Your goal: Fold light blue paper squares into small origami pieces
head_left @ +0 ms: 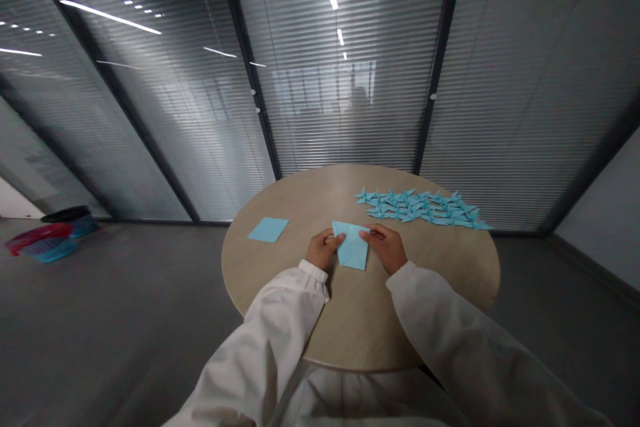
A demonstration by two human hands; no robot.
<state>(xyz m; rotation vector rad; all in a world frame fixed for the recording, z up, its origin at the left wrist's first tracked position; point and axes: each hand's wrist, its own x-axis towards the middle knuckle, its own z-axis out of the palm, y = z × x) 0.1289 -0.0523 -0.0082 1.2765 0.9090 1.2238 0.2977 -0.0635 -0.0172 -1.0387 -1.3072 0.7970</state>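
A light blue sheet of paper [353, 250] is held up between my two hands above the round table. My left hand [323, 248] pinches its left edge, thumb on the near face. On the opposite side, my right hand [385, 247] grips the upper right corner between thumb and fingers. Whether the sheet carries a fold cannot be made out. To the left lies a flat blue paper square [269, 229]. Beyond my right hand, several folded blue paper cranes [423, 205] stand close together in rows.
The round wooden table [350, 327] has its near edge at my lap. Behind it rises a glass partition with blinds [350, 127]. On the floor at the far left stand bins, one blue with a red liner [50, 243].
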